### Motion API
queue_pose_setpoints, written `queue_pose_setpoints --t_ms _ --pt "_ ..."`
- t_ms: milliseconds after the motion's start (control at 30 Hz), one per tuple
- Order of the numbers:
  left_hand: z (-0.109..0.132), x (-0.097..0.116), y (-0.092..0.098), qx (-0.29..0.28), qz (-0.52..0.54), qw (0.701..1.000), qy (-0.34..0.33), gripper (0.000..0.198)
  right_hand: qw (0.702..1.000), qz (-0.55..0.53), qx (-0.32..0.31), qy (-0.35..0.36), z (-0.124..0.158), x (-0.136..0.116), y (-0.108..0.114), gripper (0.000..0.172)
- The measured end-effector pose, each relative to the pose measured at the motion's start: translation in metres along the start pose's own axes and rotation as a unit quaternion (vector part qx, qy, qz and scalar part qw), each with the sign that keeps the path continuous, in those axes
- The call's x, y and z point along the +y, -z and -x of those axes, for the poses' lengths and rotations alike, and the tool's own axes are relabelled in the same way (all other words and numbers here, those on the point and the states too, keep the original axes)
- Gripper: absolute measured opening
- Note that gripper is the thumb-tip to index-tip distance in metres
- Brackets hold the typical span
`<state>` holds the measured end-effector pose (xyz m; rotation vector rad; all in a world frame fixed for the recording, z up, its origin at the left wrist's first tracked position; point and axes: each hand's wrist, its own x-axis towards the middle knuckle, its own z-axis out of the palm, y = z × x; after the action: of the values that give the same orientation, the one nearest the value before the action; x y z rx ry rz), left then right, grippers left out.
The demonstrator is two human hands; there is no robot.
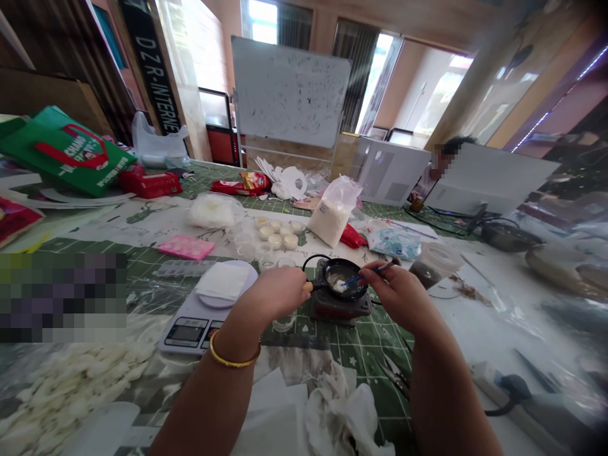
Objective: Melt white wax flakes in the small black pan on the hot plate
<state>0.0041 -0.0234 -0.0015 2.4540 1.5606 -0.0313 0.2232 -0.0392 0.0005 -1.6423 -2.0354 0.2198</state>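
Near the middle, a small black frying pan rests on a little square hot plate. My left hand is closed around the pan's wooden-ended handle. A soft white lump, looking partly melted, lies inside the pan. Between the fingers of my right hand is a thin blue stick, its lower tip down in the pan by the lump. Whether that tip has bristles is too small to tell. Left of my left hand stands a white digital scale bearing a white square sheet.
Behind the pan are several small cups and a bag of white granules. White flakes lie front left. Scissors and crumpled tissue are close to my forearms. A tub stands right; a person sits beyond.
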Motion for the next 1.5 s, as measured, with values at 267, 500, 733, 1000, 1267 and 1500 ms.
queue_pose_setpoints --t_ms 267,500,733,1000,1267,1500 --pt "0.0001 0.0012 0.0002 -0.004 0.001 1.0 0.007 0.028 1.0 0.009 0.003 0.006 0.0008 -0.0036 0.0007 0.032" --pt "0.0007 0.0015 0.0011 -0.007 -0.001 1.0 0.003 0.029 1.0 -0.011 -0.001 0.015 0.0001 -0.0083 -0.0014 0.029" --pt "-0.0003 0.0019 0.0003 -0.008 -0.003 1.0 0.006 0.028 1.0 -0.004 0.007 0.025 -0.0015 -0.0091 -0.0052 0.029" --pt "-0.0019 0.0019 0.001 -0.016 0.014 1.0 0.013 0.03 0.999 0.005 0.039 0.025 -0.0019 -0.0081 -0.006 0.027" --pt "-0.0004 0.0035 0.0012 -0.013 0.007 1.0 0.007 0.029 0.998 0.011 0.051 0.024 -0.0016 -0.0068 -0.0054 0.027" --pt "-0.0002 0.0051 0.0011 -0.01 0.006 1.0 0.01 0.029 0.999 0.024 0.009 0.023 -0.0004 -0.0051 -0.0047 0.028"
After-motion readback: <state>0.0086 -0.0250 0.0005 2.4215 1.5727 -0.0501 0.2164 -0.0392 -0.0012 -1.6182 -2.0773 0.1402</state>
